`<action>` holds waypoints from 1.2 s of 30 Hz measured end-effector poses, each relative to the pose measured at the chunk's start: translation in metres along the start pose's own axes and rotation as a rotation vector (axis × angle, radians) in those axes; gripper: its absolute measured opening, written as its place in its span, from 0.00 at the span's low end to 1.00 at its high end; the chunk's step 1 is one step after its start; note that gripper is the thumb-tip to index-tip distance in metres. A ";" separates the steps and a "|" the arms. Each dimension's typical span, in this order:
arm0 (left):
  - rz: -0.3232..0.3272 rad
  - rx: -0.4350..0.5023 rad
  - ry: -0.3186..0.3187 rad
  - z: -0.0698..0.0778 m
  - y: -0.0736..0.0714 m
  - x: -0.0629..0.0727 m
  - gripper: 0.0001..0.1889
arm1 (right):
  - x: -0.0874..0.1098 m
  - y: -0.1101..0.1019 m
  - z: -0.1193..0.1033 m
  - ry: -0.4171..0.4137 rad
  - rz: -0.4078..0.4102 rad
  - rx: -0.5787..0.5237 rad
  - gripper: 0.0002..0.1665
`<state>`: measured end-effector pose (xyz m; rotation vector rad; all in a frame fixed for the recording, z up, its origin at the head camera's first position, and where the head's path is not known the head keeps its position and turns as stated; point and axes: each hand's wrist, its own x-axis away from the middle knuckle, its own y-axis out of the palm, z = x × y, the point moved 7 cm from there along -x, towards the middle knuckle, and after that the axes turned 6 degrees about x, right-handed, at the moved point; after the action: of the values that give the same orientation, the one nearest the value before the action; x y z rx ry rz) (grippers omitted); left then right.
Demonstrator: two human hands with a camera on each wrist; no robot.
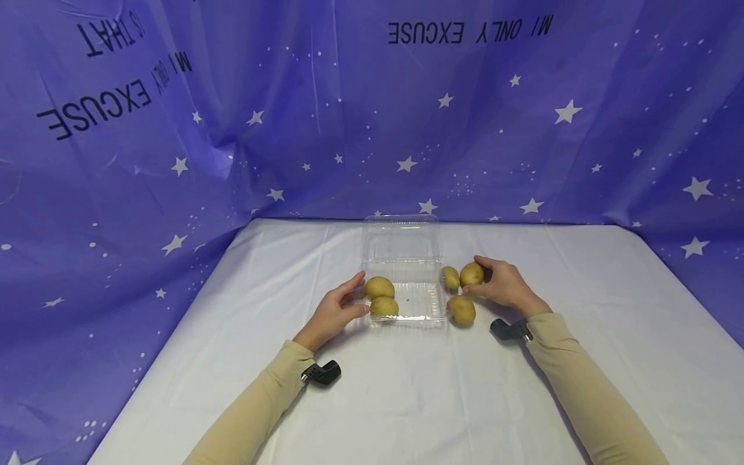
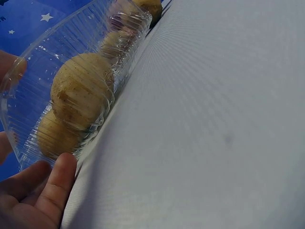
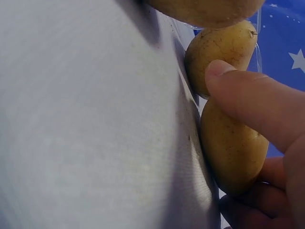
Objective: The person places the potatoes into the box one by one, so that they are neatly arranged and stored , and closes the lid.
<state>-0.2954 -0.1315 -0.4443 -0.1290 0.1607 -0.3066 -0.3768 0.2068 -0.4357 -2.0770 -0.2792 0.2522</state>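
Note:
A clear plastic clamshell container [image 1: 420, 298] stands on the white cloth, its hinged lid [image 1: 401, 240] folded back. Two potatoes [image 2: 82, 90] lie inside at its left end, seen through the ribbed wall in the left wrist view. My left hand [image 1: 336, 314] rests against that end, fingers and thumb spread along the wall and rim. Right of the container, my right hand [image 1: 510, 284] grips a potato [image 1: 471, 274] between thumb and fingers. A smaller potato [image 1: 450, 278] sits between it and the container. Another potato [image 1: 461, 310] lies nearer me, by the container's front right corner.
A white cloth [image 1: 395, 400] covers the table. Behind it and at the sides hangs a purple-blue curtain [image 1: 360, 116] with white stars and printed words. Dark wrist cameras [image 1: 323, 373] sit at both sleeves.

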 end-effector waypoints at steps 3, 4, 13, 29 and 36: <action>-0.001 0.000 -0.003 0.000 0.001 -0.001 0.41 | 0.000 -0.001 0.001 0.000 0.008 0.000 0.53; 0.000 0.002 -0.002 0.000 0.001 -0.001 0.41 | 0.000 -0.002 0.001 0.000 0.012 -0.001 0.53; 0.005 0.003 -0.002 -0.006 0.002 0.000 0.40 | 0.002 -0.002 0.006 0.007 0.026 -0.019 0.52; 0.015 -0.011 -0.022 -0.004 -0.002 0.003 0.41 | 0.001 -0.020 -0.003 0.015 0.040 -0.116 0.52; 0.004 -0.004 0.002 -0.003 0.000 0.002 0.40 | 0.003 -0.027 -0.007 0.025 0.034 -0.132 0.53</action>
<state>-0.2947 -0.1327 -0.4479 -0.1321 0.1635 -0.3022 -0.3740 0.2151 -0.4086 -2.2149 -0.2510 0.2335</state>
